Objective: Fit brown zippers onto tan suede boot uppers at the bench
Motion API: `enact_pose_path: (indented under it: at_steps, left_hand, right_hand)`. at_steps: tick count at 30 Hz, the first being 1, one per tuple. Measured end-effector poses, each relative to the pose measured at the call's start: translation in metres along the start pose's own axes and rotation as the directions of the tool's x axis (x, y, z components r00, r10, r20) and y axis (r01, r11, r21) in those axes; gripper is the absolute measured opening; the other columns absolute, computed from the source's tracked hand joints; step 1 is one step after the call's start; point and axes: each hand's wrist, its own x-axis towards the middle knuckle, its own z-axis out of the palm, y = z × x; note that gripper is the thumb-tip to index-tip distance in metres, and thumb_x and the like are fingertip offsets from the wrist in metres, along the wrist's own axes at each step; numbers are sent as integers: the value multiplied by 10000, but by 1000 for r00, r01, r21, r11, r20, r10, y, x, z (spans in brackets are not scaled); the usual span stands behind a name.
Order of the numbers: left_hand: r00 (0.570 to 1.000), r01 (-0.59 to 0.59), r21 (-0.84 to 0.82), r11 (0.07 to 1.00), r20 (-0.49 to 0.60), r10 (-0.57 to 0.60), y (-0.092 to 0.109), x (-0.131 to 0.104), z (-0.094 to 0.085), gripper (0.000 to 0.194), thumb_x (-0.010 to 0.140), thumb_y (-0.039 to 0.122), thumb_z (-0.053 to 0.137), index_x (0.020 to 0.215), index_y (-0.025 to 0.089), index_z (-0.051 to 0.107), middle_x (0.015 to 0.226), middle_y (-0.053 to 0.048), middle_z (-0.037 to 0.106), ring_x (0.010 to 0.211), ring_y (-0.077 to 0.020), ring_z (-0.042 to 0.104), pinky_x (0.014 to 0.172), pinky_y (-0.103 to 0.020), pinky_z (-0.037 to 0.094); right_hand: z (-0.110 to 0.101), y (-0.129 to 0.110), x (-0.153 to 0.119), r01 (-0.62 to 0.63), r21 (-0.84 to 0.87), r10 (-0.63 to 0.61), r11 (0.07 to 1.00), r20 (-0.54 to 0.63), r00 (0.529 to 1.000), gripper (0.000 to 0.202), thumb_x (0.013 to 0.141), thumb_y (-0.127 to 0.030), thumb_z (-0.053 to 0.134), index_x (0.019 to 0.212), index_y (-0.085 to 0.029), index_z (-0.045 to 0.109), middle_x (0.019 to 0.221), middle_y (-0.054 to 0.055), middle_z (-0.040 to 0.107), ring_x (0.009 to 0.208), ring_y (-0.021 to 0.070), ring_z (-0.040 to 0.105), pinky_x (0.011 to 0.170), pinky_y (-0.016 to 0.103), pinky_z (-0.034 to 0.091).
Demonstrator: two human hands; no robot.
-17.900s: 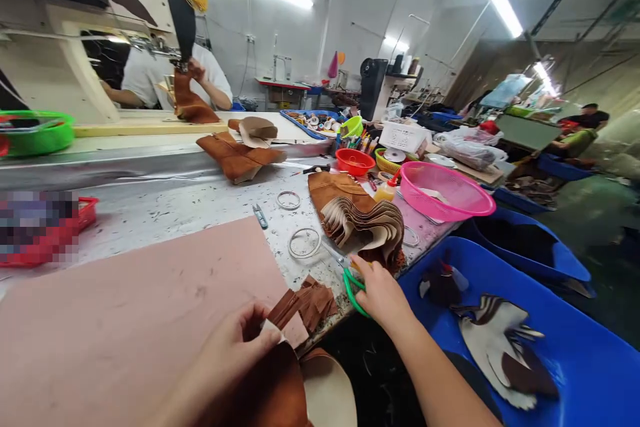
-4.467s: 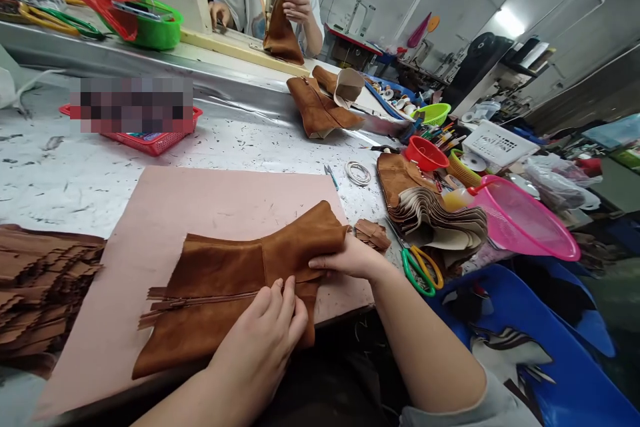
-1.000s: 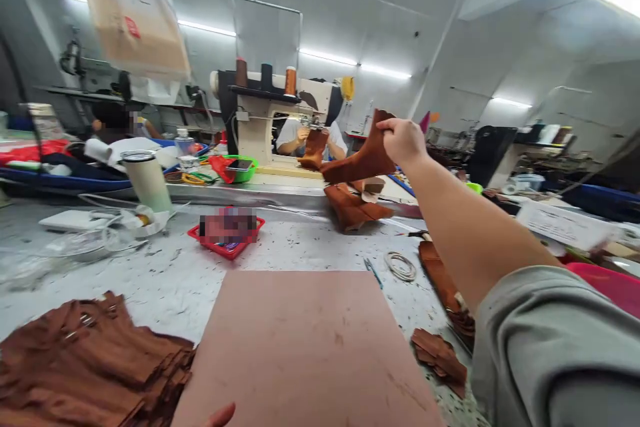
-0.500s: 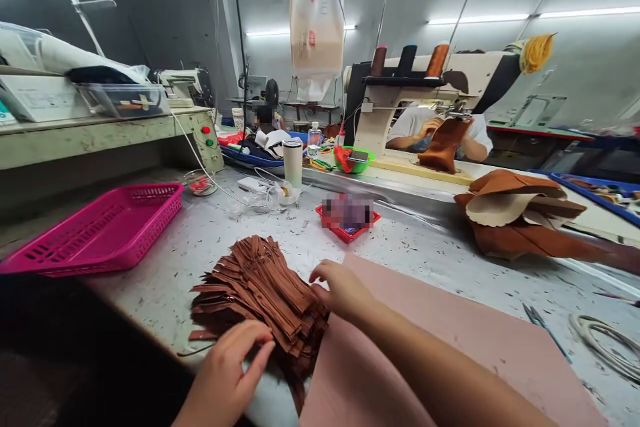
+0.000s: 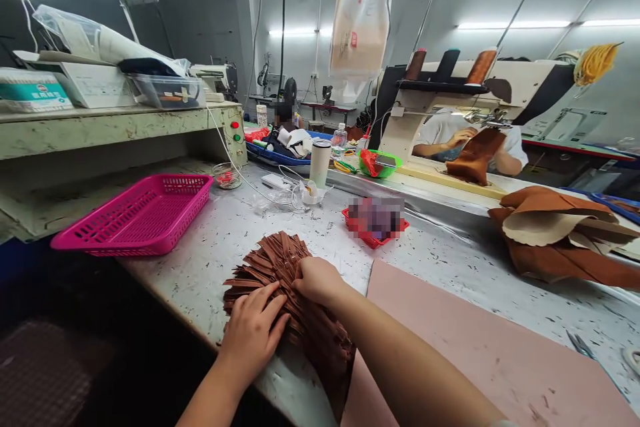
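Note:
A fanned pile of brown zippers (image 5: pixel 270 260) lies near the table's front edge, its strips spreading toward the far left. My left hand (image 5: pixel 253 330) rests on the near left side of the pile, fingers stretched out over the strips and thumb apart. From the right, my right hand (image 5: pixel 317 280) has its fingers curled and pressed into the top of the pile, closed on some zippers; its fingertips are partly hidden. Beneath my right forearm, a pink sheet (image 5: pixel 450 327) covers part of the table beside the pile.
A magenta basket (image 5: pixel 190 213) sits at the left edge. Beyond the pile are a red basket (image 5: pixel 373 240) and a tumbler (image 5: pixel 320 163). Brown leather pieces (image 5: pixel 560 233) and scissors (image 5: pixel 580 343) lie right. Another person works behind the sewing machine (image 5: pixel 400 127).
Both hands have moved onto the zippers; my right hand has closed on some, and my left fingers now lie over the strips. The view has shifted left.

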Motion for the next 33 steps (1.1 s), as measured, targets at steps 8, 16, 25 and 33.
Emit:
enact_pose_path:
  at_steps: [8,16,25,33]
  left_hand:
    - [1000,16,21,1000,15,-16,1,-3,-3,236,857,307,442,1033,217,570,1144,-85,581,1046,-242,519,817,-381,372]
    - [998,-13,117,993,55,6,10,23,-18,227,837,307,434,907,192,618,918,-92,625,800,-242,575,715,-377,365]
    - [996,60,61,996,-62,-56,15,34,-16,180,783,331,496,816,200,616,834,-55,634,753,-218,586,670,-338,415]
    - [898,150,-223,963,-377,-227,71,43,-14,319,881,302,333,1022,47,463,1006,-132,485,977,-242,468,758,-348,437]
  right_hand:
    - [0,8,-15,64,296,-81,953,44,996,118,673,-242,519,578,-174,504,501,-44,470,481,98,451,451,193,329]
    - [18,10,-60,216,384,-105,898,-290,951,136,748,-116,375,842,-197,431,784,0,531,737,134,511,678,242,410]
    - [-3,65,-178,77,481,20,873,-193,981,216,838,-218,350,880,-217,563,874,33,625,831,182,573,745,293,432]
    - [-26,144,-300,-215,179,225,960,-35,974,261,816,-177,424,909,-250,657,874,30,632,797,170,586,701,250,421]
